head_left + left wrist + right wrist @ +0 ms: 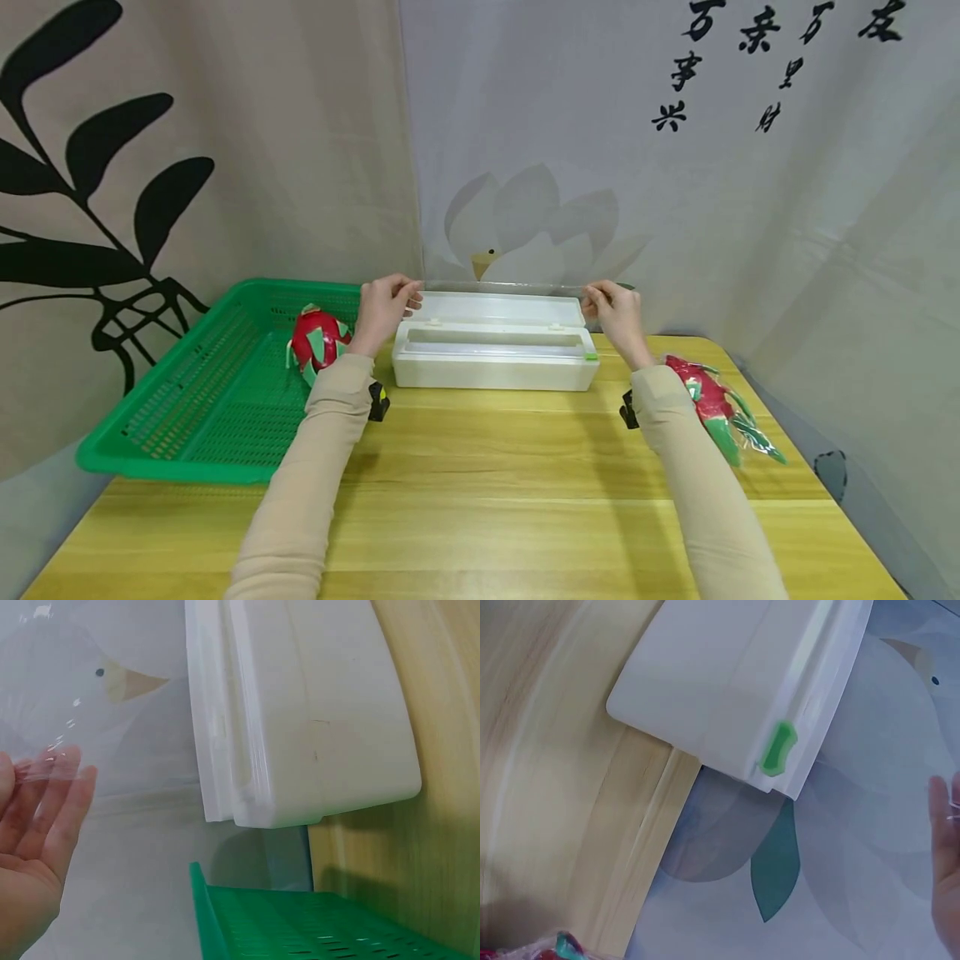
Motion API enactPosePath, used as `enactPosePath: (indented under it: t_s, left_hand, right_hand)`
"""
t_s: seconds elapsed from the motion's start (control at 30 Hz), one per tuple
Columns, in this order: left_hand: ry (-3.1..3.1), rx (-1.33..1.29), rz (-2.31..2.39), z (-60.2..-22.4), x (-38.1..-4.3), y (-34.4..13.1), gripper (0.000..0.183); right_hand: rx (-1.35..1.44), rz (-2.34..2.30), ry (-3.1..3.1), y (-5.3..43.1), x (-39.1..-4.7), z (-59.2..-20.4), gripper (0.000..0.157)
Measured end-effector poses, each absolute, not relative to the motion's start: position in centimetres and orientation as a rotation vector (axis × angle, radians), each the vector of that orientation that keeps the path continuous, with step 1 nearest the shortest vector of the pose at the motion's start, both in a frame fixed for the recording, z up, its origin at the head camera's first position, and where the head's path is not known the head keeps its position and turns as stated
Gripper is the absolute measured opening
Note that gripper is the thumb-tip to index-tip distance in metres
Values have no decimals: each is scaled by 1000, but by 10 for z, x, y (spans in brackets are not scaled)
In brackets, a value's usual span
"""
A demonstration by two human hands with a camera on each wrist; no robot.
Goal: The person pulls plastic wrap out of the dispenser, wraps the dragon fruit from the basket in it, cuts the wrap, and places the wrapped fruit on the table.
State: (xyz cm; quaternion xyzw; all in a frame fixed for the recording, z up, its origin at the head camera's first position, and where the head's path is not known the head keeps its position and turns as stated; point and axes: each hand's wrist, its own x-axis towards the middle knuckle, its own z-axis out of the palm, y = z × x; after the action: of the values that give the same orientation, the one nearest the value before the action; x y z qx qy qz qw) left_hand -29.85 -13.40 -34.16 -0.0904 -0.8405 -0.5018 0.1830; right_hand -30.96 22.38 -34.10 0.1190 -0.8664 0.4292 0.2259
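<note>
A thin strip of clear cling film (501, 287) stretches between both hands above the raised lid of a white cling film dispenser (495, 372). At the film's left end my left hand (385, 312) pinches it between thumb and fingers; the left wrist view shows the transparent film (54, 759) across the fingertips. My right hand (617, 318) pinches the other end. Only part of that hand (946, 862) shows at the edge of the right wrist view. A green slider (778, 750) sits at the dispenser's right end.
To the left stands a green basket (180, 471) with a red and green dragon fruit (318, 337) inside. Another dragon fruit (701, 392), wrapped in clear film, lies by the right forearm. The wooden table (510, 500) ends at a printed curtain (525, 100) behind.
</note>
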Motion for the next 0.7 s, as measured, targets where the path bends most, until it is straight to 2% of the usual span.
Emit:
enactPosePath:
  t_s: [0.7]
  left_hand:
    - [-2329, -324, -1383, -328, -298, -138, 31]
  right_hand:
    - [422, 1190, -2309, 222, -308, -326, 29]
